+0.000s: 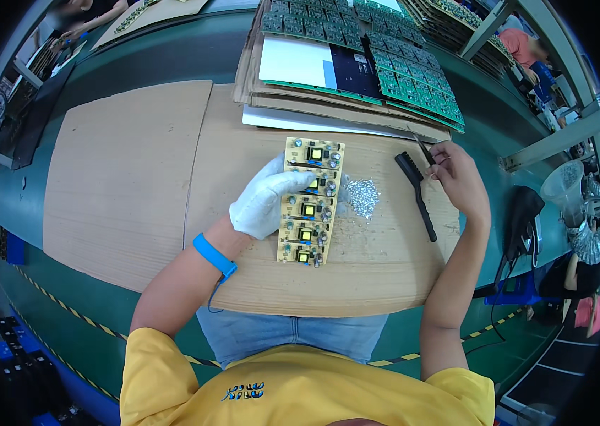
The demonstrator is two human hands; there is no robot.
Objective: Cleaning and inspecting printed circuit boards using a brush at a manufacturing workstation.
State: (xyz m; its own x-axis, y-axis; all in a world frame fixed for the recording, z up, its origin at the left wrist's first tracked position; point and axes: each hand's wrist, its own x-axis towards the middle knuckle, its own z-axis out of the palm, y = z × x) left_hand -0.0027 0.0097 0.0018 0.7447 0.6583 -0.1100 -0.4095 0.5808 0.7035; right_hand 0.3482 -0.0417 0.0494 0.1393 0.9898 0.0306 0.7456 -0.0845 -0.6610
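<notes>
- One tan, rectangular circuit-board panel (303,223) at centre, carrying five yellow-topped black transformers (309,211)
- One white fabric glove (261,202) and one bright-blue wristband (215,257), left of centre
- One black, long-handled bristle brush (422,203) and one pair of slim, dark tweezers (424,150), right of centre
- One heap of small silvery bits (364,197)

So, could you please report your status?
Gloved left hand gripping circuit board panel. Bare right hand holding tweezers. Silvery bits right of panel, brush beyond.

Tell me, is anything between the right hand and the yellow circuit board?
Yes: the black brush and the pile of silvery pieces lie on the cardboard between the right hand and the circuit board panel. They look low, so the hand could probably pass over.
</notes>
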